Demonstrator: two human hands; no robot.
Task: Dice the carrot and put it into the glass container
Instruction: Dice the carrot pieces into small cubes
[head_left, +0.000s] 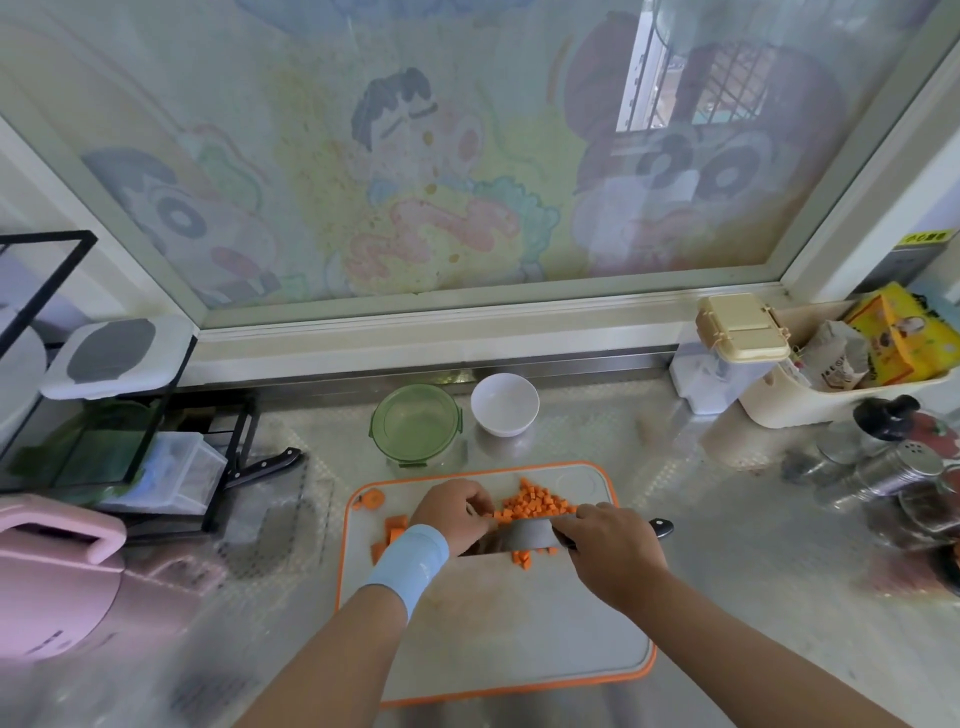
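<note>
as i watch through the head camera, the right hand (608, 551) grips the black handle of the knife (524, 535), with the fingers wrapped round it. the wide blade stands on its edge across the cutting board (519, 649), nearer to the far edge of it. the left hand (452, 512), which wears a light blue wristband (410, 564), sits just left of the blade. its fingers are curled, with the tips down at the carrot beside the steel. i cannot tell if they really pinch a piece, because the hand hides it.

the diced carrot (535, 506) lies in a loose heap on the board just behind the blade, toward the far right corner. a few cubes (521, 558) lie on the near side of the blade. some larger carrot chunks (392, 530) wait near the left edge of the board, touching the wristband side of the hand. one round carrot end (371, 500) lies alone in the far left corner.

the glass container (415, 423) stands on the counter (727, 545) just behind the far edge of the board, with its green lid on top. i see no carrot in it. a white bowl (504, 402) stands just beside it on the right, close to the back edge of the counter. a second knife (265, 467) with a black handle lies well apart, toward the left side of the counter.
</note>
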